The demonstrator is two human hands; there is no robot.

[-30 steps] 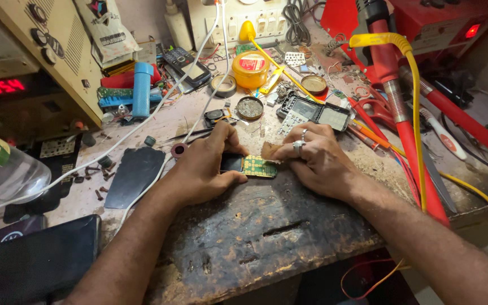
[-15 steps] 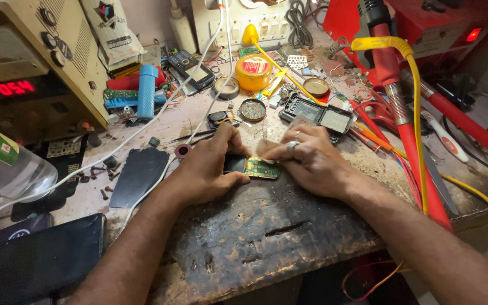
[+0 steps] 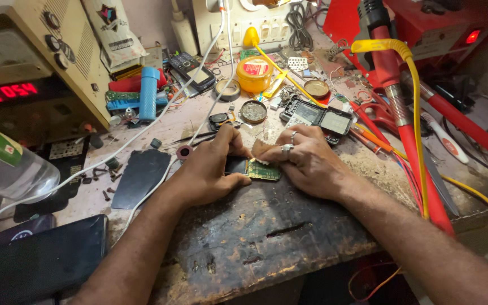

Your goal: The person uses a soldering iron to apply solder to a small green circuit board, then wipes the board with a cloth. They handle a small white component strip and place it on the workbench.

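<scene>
Filling the lower middle of the frame, a dark, scarred workbench [image 3: 266, 248] carries everything. At upper left stands a beige power supply [image 3: 35, 62] with a red lit display; at upper right a red hot-air tool [image 3: 396, 85] slants down, a yellow cable looped over it. Both forearms come up from the bottom edge and meet at centre. The left hand [image 3: 210, 169] is curled, thumb and fingers pinching the dark left end of a small green circuit board [image 3: 258, 168] lying flat on the bench. The right hand [image 3: 306, 161], rings on two fingers, is closed with its fingertips pressed on the board's upper right edge. Just above the hands lie an opened phone frame [image 3: 317, 117] and a small round tin [image 3: 253, 111].
</scene>
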